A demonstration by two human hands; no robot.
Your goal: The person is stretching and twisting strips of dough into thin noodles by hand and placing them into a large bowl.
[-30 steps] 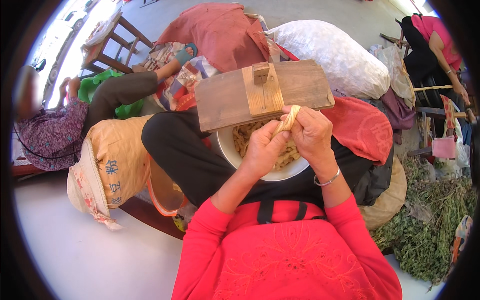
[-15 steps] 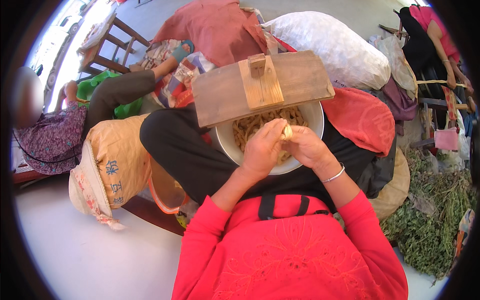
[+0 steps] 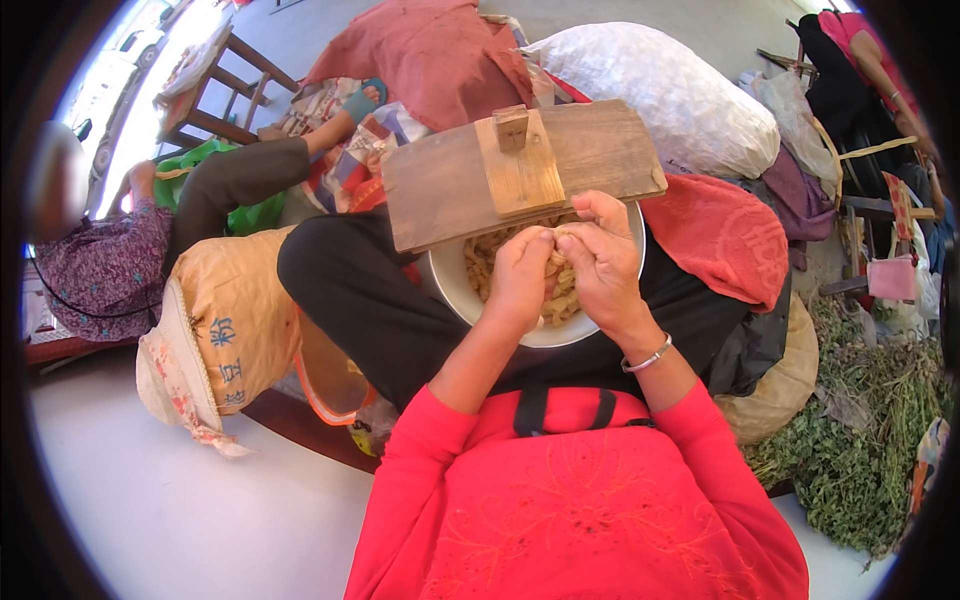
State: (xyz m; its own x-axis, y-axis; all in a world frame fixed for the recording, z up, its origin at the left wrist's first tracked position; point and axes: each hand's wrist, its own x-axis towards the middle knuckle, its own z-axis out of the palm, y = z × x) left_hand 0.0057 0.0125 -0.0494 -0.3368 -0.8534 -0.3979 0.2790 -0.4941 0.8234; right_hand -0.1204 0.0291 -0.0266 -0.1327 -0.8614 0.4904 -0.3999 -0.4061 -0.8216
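Both of my hands meet over a white bowl point(image 3: 447, 290) at my lap. My left hand point(image 3: 520, 280) pinches a pale tan strip point(image 3: 556, 258) between thumb and fingers. My right hand point(image 3: 602, 272) grips the same strip from the other side, its thumb near the left one and some fingers raised. Most of the strip is hidden by my fingers. Several tan, twisted or knotted pieces point(image 3: 480, 262) lie in the bowl. A wooden board point(image 3: 425, 195) with a paler crosspiece point(image 3: 522, 170) and a small upright block lies across the bowl's far side.
A red cloth point(image 3: 715, 240) drapes over my knee on the right. Left of me stand a brown sack point(image 3: 250, 290) and a pale hat point(image 3: 180, 350). A white sack point(image 3: 650, 95) lies beyond; dried greenery point(image 3: 860, 450) is piled at right. Other people sit at left and far right.
The loop of strip that showed between my fingertips is now mostly covered. My right hand has turned, with fingers lifted, and both hands have shifted slightly.
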